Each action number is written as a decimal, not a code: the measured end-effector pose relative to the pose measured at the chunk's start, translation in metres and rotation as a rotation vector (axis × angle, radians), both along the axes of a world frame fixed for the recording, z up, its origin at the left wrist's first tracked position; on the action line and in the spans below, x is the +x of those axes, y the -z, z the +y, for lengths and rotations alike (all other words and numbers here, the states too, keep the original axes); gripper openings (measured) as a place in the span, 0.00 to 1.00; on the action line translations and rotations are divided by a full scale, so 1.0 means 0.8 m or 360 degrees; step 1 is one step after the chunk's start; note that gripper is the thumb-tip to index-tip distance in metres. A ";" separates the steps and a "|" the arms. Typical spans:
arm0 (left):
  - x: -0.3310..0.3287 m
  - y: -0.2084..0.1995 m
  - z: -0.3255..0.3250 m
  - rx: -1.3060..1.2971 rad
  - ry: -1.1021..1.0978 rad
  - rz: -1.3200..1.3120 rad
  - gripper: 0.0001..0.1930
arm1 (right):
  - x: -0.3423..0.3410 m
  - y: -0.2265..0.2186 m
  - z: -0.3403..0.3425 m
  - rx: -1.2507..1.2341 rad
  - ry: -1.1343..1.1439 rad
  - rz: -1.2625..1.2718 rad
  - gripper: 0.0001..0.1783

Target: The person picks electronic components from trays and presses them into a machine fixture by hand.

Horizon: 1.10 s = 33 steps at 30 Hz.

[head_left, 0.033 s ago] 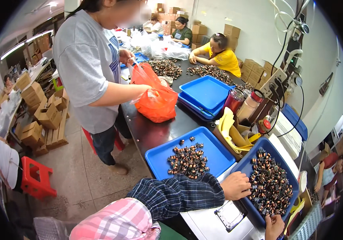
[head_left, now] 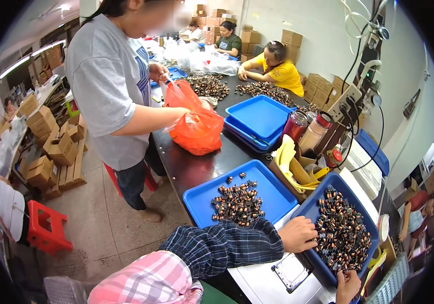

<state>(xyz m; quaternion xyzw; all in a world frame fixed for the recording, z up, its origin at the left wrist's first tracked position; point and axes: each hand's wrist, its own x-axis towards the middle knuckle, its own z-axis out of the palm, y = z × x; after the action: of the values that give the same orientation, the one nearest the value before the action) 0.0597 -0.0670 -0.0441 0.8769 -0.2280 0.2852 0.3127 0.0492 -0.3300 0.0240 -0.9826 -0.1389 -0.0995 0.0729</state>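
A deep blue bin (head_left: 305,207) in front of me on the right holds a heap of small black parts wound with copper wire (head_left: 342,230). My left hand (head_left: 299,234) reaches across in a dark checked sleeve, its bent fingers closed over the bin's left rim beside the heap. At the bin's near corner is my right hand (head_left: 347,287), its thumb and fingertips pinched together against the parts; what lies between them is too small to make out. A shallow blue tray (head_left: 277,187) beyond my left forearm carries a smaller pile of wound parts (head_left: 237,202).
A person in grey (head_left: 108,86) stands at the left table edge, hands at a red plastic bag (head_left: 196,134). Stacked blue trays (head_left: 260,116), bottles (head_left: 315,133) and a cardboard box with yellow gloves (head_left: 287,167) line the far side. A white metal-plated device (head_left: 287,273) lies beside the bin.
The view has shifted very slightly. Both my hands stay in the same places at the bin, and the standing person's hand at the red bag has moved a little.
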 end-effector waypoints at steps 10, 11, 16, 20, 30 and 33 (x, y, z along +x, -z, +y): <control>-0.006 -0.001 0.005 -0.0317 0.0160 -0.0048 0.08 | 0.015 0.052 -0.029 0.0278 -0.0259 -0.0446 0.09; -0.006 -0.002 0.005 -0.0486 0.0141 -0.0048 0.07 | 0.014 0.051 -0.027 0.0297 -0.0191 -0.0337 0.10; -0.006 -0.008 0.007 -0.0805 0.0208 -0.0040 0.07 | 0.010 0.047 -0.003 0.0419 -0.0054 -0.0422 0.10; -0.007 -0.017 0.001 -0.0776 0.0141 -0.0088 0.09 | 0.013 0.048 -0.009 0.0364 -0.0183 -0.0420 0.07; -0.010 -0.011 0.002 -0.0732 0.0174 -0.0151 0.10 | 0.002 0.036 0.010 0.0317 -0.0375 -0.0378 0.06; -0.015 -0.013 -0.003 -0.0763 0.0185 -0.0174 0.09 | 0.007 0.044 0.001 0.0287 -0.0453 -0.0436 0.07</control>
<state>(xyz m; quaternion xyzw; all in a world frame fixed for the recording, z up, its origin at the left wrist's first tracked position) 0.0479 -0.0698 -0.0336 0.7464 -0.2206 0.3595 0.5147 0.0547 -0.3291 -0.0115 -0.9199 -0.2754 -0.2327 0.1544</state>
